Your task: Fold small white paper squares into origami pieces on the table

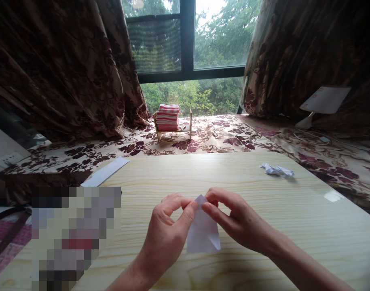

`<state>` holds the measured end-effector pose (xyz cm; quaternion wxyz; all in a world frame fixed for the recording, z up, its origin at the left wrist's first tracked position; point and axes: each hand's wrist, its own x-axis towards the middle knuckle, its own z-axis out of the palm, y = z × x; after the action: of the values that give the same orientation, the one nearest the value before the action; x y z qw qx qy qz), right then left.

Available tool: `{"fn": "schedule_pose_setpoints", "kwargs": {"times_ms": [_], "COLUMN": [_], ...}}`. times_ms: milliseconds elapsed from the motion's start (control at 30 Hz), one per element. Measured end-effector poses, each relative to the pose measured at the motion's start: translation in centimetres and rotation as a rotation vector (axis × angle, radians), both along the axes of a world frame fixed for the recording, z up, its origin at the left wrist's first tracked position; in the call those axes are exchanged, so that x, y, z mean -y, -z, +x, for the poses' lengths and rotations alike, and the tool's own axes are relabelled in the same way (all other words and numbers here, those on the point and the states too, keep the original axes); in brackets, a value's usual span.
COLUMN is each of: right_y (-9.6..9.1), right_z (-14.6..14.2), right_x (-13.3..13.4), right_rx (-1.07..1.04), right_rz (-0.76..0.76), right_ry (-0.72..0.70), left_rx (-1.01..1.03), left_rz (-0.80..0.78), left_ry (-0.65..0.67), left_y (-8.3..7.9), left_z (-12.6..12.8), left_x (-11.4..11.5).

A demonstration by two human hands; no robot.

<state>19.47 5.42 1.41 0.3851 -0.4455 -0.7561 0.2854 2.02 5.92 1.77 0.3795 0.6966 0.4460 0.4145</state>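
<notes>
A small white piece of folded paper point(204, 232) with a pointed top is held between my two hands over the wooden table. My left hand point(171, 226) pinches its upper left edge between thumb and fingers. On the other side, my right hand point(233, 216) pinches the upper right edge near the tip. The paper's lower end hangs free, with a crease at its bottom right corner. Several folded white paper pieces point(276, 170) lie together at the far right of the table. At the far left lies a stack of white paper strips point(106, 171).
The light wooden table point(160, 171) stands before a ledge with flowered cloth. On the ledge are a small wooden rack point(191, 125) with folded red-and-white cloths point(168, 117) and a white lamp point(326, 99) with its cord. A pixelated patch covers the table's left part.
</notes>
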Motion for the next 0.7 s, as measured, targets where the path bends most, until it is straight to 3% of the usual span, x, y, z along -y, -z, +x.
{"fn": "schedule_pose_setpoints", "kwargs": {"times_ms": [367, 567, 700], "right_y": [0.25, -0.21, 0.17], "right_z": [-0.36, -0.8, -0.69], "right_x": [0.27, 0.03, -0.56], "right_rx": [0.061, 0.038, 0.02], "right_rz": [-0.033, -0.089, -0.069], "right_ry": [-0.113, -0.095, -0.048], "left_rx": [0.069, 0.368, 0.432], "left_rz": [-0.135, -0.435, -0.46], "left_ry": [0.051, 0.046, -0.033], "left_y": [-0.1, 0.07, 0.27], "left_z": [0.27, 0.77, 0.85], "left_x": [0.23, 0.1, -0.6]}}
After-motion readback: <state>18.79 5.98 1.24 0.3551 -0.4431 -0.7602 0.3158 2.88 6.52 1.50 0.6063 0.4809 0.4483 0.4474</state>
